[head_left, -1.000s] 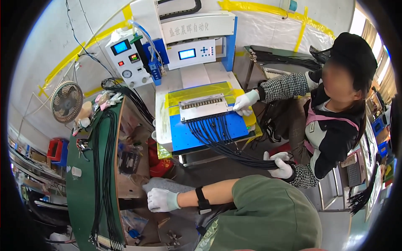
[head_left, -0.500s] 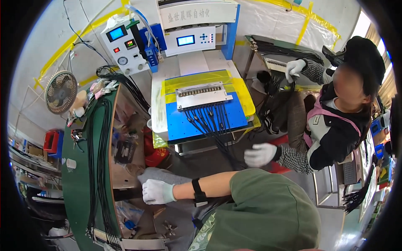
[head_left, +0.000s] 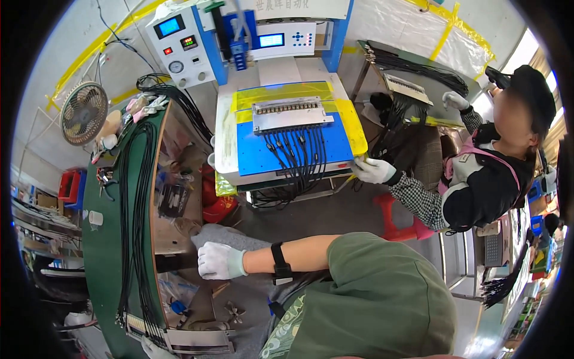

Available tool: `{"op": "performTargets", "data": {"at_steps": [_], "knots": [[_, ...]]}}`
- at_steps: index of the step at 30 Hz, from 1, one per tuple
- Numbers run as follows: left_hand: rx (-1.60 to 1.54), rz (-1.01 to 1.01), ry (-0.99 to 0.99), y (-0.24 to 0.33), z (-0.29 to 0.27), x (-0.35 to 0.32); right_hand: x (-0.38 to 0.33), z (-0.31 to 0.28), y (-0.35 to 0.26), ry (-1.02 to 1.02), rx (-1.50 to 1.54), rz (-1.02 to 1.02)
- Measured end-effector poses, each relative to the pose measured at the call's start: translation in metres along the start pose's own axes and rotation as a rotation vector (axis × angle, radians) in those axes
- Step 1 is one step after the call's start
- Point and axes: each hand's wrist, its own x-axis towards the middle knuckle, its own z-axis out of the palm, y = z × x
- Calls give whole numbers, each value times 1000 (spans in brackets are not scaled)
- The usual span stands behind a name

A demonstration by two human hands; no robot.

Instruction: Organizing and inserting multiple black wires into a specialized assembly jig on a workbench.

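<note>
Left hand [head_left: 220,261]: gloved, fingers curled, resting at the bench edge [head_left: 173,263]; whether it pinches anything cannot be told.
Cables [head_left: 133,209]: just beyond the knuckles, laid straight along the green board [head_left: 101,239], probably for sorting.
Right hand: out of view.

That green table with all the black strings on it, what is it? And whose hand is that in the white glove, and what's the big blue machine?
This picture comes from a camera worn on a person's head, looking down, so edges bend like in a fishbowl. The gloved left hand belongs to that person; it rests on the shelf under the green table and holds nothing I can see. Their right hand is not in view. The black strings are cables laid in long rows. The blue machine has small screens and a metal bar with more black cables plugged in. Another person sits beside it, one gloved hand at its yellow edge. A small fan stands at the left.
</note>
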Motion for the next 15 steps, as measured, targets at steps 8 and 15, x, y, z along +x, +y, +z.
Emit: {"op": "performTargets", "data": {"at_steps": [8, 15], "knots": [[-91, -33, -159, -57, 7, 12, -16, 27, -2, 3, -6, -15], [-9, -31, 74, -50, 22, -9, -26, 43, 1, 44, -86, -43]]}}
